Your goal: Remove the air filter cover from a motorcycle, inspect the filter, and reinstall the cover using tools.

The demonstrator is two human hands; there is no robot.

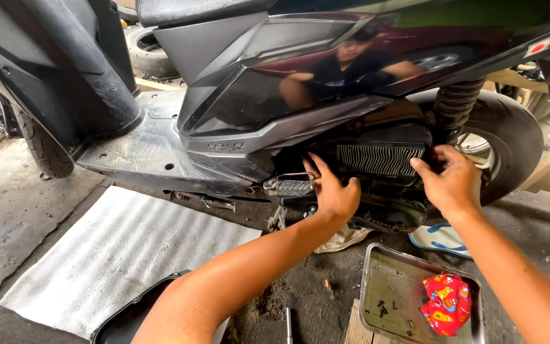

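Observation:
A black scooter [275, 102] stands side-on before me. Low on its side sits a rectangular pleated air filter [380, 159] in an open black housing. My left hand [332, 191] grips the filter's left end, fingers curled around its edge. My right hand [450, 178] holds the filter's right end, next to the rear shock spring [456, 102] and the rear tyre [510, 140]. Both hands touch the filter at once.
A metal tray [377, 299] with small screws and a red patterned rag [447, 302] lies on the floor at the lower right. A grey ribbed mat [109, 255] lies to the left, a black cover [128, 315] at its near edge. A folded footpeg [288, 186] juts out.

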